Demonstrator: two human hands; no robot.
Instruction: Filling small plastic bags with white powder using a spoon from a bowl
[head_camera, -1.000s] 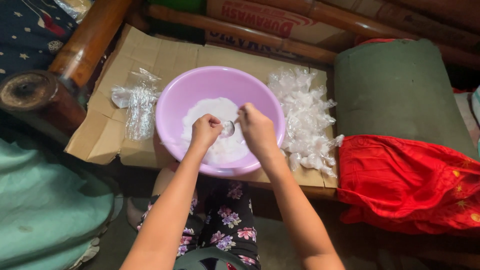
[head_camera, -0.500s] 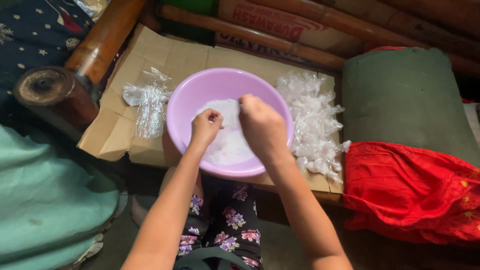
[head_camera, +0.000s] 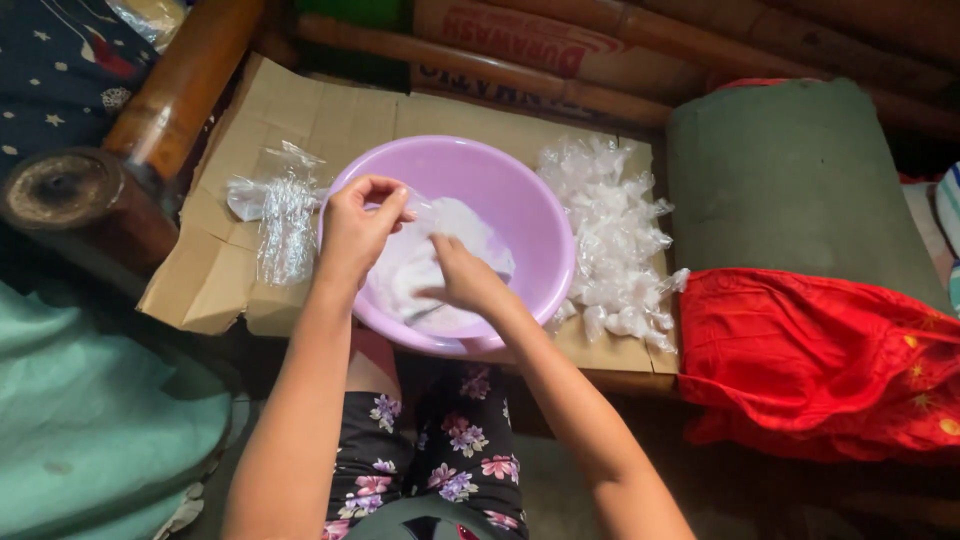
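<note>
— Pinching something, are they, those left fingers?

— Yes. The left hand nips the top of a small clear bag between thumb and fingertips, over the near-left rim of the bowl.

— And the right hand?

— Its fingers are drawn together and point down at the bag's lower end, inside the pink bowl. Whether they grip anything, I cannot tell; the hand hides it.

— What's in the bowl?

— White powder, partly covered by both hands.

— Around it?

— The bowl sits on flattened cardboard. Just left lies a bundle of empty clear bags; just right, touching the bowl's side, a heap of filled little packets. Beyond that, a grey-green cushion and red cloth. A wooden post stands at far left.
</note>
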